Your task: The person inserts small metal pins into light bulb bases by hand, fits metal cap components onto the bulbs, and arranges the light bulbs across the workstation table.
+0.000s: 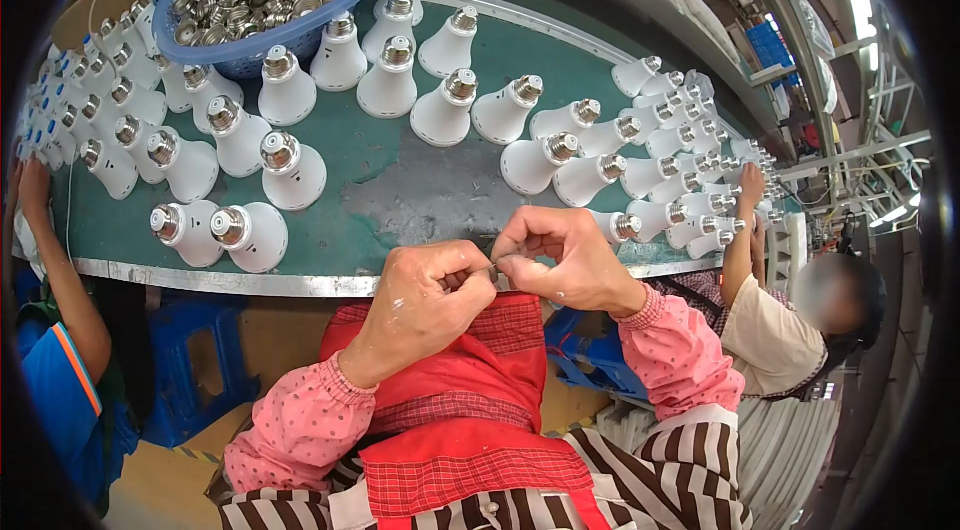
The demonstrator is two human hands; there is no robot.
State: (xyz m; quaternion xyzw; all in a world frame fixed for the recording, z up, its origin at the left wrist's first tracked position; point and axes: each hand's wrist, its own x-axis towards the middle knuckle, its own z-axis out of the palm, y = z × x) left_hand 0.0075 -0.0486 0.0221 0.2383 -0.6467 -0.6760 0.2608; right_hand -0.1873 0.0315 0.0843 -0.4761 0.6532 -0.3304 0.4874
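Bulbs (296, 185) were ranged on the table (345, 155); before them, left hand (420, 302) and right hand (567, 260) were pinched closed; anything gripped could not be made out.

Single view, from camera worn on person's head. Faces forward and steeply down over green, metal-edged surface (345, 152). Surface's near edge crosses mid-frame; far edge slants above. Closest: left hand grip (422, 300) and right hand grip (565, 265), seen from above before near edge, pink dotted fabric sleeves (295, 425) below. Very wide lens: edges bow, corners fall black, co-worker in cream top (775, 345) beyond right end appears sideways.
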